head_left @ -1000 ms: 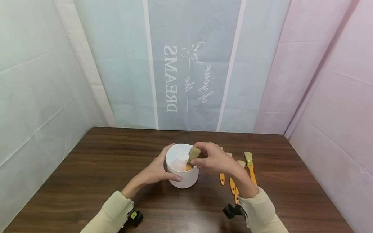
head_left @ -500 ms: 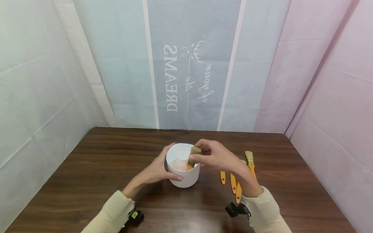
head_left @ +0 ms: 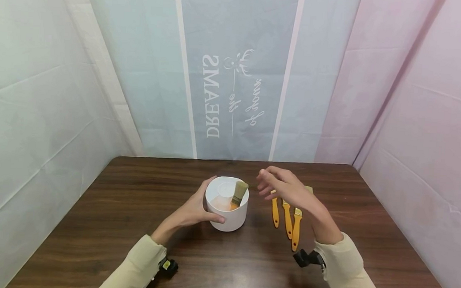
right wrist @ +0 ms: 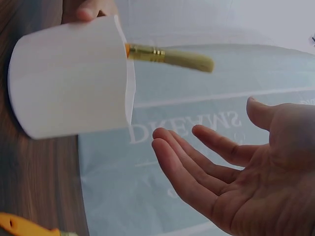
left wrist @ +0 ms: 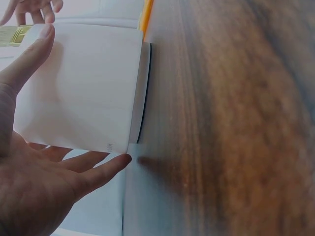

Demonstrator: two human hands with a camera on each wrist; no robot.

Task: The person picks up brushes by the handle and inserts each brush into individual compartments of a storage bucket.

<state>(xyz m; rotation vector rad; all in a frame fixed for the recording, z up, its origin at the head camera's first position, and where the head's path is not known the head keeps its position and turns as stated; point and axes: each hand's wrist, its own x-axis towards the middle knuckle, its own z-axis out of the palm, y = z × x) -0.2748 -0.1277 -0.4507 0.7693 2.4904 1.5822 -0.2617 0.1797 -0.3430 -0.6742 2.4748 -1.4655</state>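
Note:
A white round container (head_left: 228,219) stands on the table, and my left hand (head_left: 192,210) grips its left side with the thumb across the front. Inside it leans a paintbrush (head_left: 239,193), bristles up above the rim and orange handle down in the container. My right hand (head_left: 285,186) is in the air to the right of the container, holding nothing. In the right wrist view its fingers (right wrist: 189,172) are spread and relaxed, apart from the paintbrush. Below that hand several more paintbrushes (head_left: 296,231) lie on the table, some of their bristle ends hidden by it.
The dark wooden table (head_left: 127,244) reaches back to a hanging cloth (head_left: 232,117) with mirrored lettering. Pale cloth walls (head_left: 35,126) close in both sides. Black wrist cameras (head_left: 168,268) sit under both sleeves.
My right hand has let go of the paintbrush in the container and moved off to the right. The brush now leans by itself. My left hand keeps its grip on the container.

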